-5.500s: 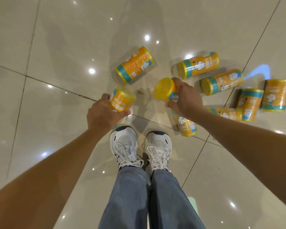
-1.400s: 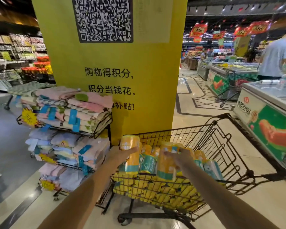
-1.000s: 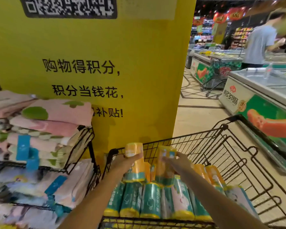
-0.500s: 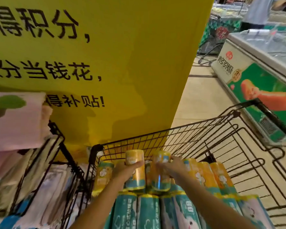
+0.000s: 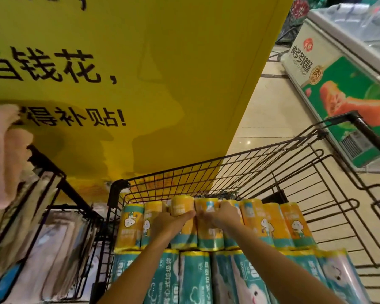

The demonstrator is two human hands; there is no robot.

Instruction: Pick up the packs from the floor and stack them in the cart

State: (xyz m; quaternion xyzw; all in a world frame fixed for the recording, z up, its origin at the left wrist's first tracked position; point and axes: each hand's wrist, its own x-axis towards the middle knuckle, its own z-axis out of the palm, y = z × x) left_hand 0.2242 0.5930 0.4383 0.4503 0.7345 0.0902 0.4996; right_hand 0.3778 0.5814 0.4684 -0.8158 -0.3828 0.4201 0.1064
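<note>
A black wire cart (image 5: 217, 172) stands before me, filled with packs. My left hand (image 5: 169, 223) grips an orange-yellow cylindrical pack (image 5: 182, 220) and my right hand (image 5: 223, 216) grips a second one (image 5: 208, 224). Both packs lie side by side in the middle of the far row of orange packs (image 5: 270, 224), level with their neighbours. A nearer row of teal packs (image 5: 195, 279) fills the cart's front, under my forearms.
A large yellow pillar (image 5: 154, 84) with black lettering rises right behind the cart. A wire rack of folded textiles (image 5: 42, 233) stands close on the left. A chest freezer (image 5: 347, 80) lines the right, with tiled floor (image 5: 270, 113) between it and the cart.
Since picking two packs off the floor, I have carried them to the cart. Over the last second both hands lowered the packs into the far orange row.
</note>
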